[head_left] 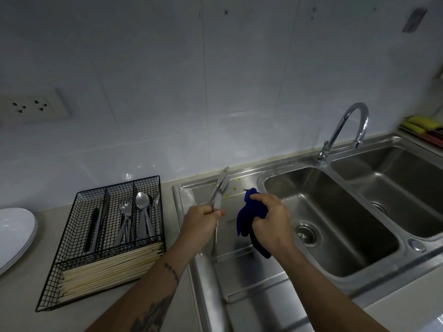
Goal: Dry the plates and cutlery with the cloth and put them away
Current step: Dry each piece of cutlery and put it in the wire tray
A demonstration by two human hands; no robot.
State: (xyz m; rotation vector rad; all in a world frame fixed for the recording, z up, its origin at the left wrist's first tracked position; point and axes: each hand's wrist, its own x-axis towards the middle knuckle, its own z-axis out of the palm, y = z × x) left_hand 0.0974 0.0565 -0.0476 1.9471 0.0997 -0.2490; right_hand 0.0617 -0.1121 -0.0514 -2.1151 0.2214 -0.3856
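The left hand (200,220) has its fingers curled tight round a bunch of table knives (219,194), whose blades fan up and away to the far right of the knuckles, over the steel draining board (242,279). The right hand (271,218) is clenched on a blue cloth (249,207); a slim metal tip pokes out of the cloth's far end. Left on the counter sit a wire cutlery basket (72,267) with forks (125,212), spoons (143,204) and chopsticks (107,269), and stacked white plates (14,233).
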